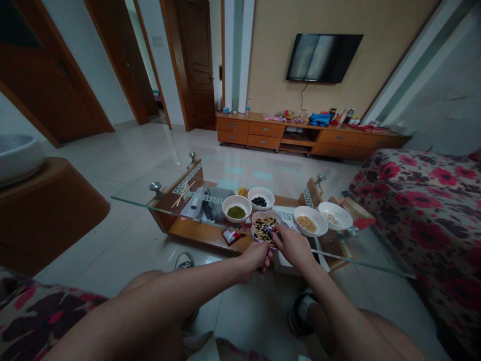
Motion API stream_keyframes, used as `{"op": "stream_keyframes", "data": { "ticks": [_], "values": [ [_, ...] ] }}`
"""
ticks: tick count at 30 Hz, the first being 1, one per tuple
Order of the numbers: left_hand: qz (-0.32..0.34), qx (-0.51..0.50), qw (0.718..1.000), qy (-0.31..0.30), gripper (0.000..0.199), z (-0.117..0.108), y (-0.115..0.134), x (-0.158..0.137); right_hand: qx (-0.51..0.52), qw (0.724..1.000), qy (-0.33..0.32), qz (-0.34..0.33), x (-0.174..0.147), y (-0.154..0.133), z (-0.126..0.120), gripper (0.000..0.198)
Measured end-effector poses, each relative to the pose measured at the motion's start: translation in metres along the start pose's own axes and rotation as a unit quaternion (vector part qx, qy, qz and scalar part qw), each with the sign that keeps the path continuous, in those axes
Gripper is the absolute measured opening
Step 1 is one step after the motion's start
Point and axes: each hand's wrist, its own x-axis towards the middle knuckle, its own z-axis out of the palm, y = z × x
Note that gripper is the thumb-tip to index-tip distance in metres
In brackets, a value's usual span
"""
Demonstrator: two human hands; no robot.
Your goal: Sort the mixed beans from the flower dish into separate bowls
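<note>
Forearms [195, 278] extend to the left hand [257, 258], gripping the near side of the mixed-bean bowl [276, 215], and the right hand [293, 245], fingers bent over the mixed beans [261, 226] (whether pinching any cannot be told), with green-bean bowl [236, 201] and black-bean bowl [263, 192] beyond on the glass tabletop [233, 171].

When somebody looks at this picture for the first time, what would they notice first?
Probably the bowl of mixed beans near the front edge of the glass table, with the left hand at its near side and the right hand above it. Next may come the flowered cover at the right, and the dark television on the wall beyond.
</note>
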Motion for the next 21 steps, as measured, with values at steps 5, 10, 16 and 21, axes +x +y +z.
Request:
{"op": "stream_keyframes", "data": {
  "ticks": [5, 10, 16, 21],
  "values": [
    [0.004, -0.003, 1.000, -0.001, 0.033, -0.001, -0.002, 0.002, 0.014, 1.000, 0.013, 0.001, -0.001, 0.001, -0.004, 0.026],
    [0.005, -0.003, 1.000, 0.002, 0.031, -0.001, -0.003, 0.003, 0.033, 0.998, 0.043, 0.020, -0.002, 0.010, -0.013, 0.028],
    [0.001, -0.002, 1.000, -0.004, 0.031, -0.001, -0.002, 0.004, 0.030, 0.987, 0.115, 0.112, -0.005, 0.035, -0.029, 0.030],
    [-0.001, -0.004, 1.000, -0.012, 0.032, -0.002, -0.003, 0.006, -0.006, 0.970, 0.158, 0.185, -0.011, 0.049, -0.043, 0.033]
  ]
}}
